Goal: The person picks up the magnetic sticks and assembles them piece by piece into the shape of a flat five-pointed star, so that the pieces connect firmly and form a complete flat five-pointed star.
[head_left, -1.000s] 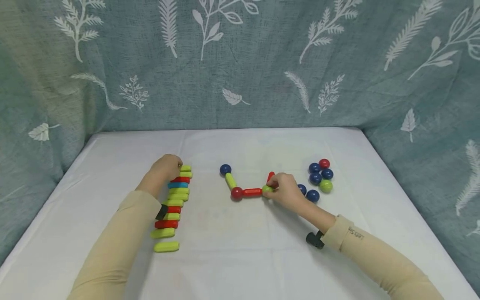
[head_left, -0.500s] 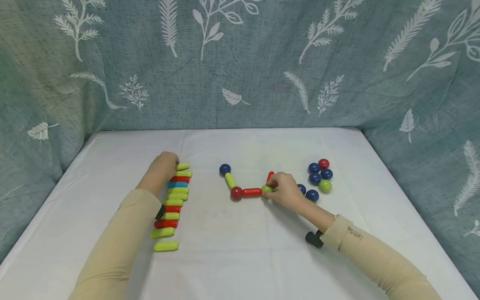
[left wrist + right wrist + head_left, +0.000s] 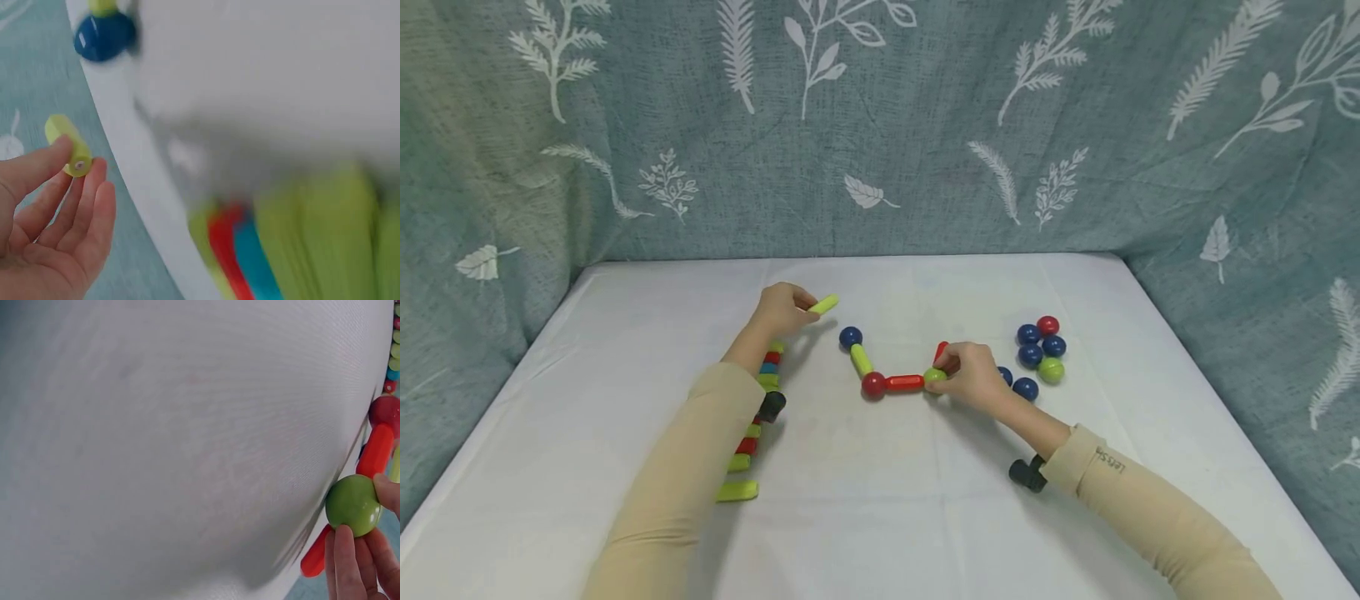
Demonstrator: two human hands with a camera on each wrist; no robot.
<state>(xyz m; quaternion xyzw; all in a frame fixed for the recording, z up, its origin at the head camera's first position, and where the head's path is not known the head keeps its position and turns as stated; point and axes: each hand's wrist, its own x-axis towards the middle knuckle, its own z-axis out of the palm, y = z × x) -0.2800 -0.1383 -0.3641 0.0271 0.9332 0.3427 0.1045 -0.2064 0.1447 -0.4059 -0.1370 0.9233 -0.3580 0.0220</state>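
Observation:
My left hand pinches a yellow-green magnetic rod between thumb and fingers, raised above the far part of the table. In the left wrist view, a small round metal spot shows on the end of the rod. My right hand grips a green ball with thumb and fingertips. From that ball a red rod runs to a red ball, then a yellow-green rod leads to a blue ball. Another red rod touches the green ball, partly hidden by my right hand.
A column of yellow-green, red and blue rods lies under my left forearm, which hides part of it. Right of my right hand are several blue balls, a red ball and a loose green ball. A leaf-patterned curtain hangs behind the table.
My left hand has lifted the farthest yellow-green rod from the column and carried it right, towards the blue ball. My right hand keeps its hold on the green ball.

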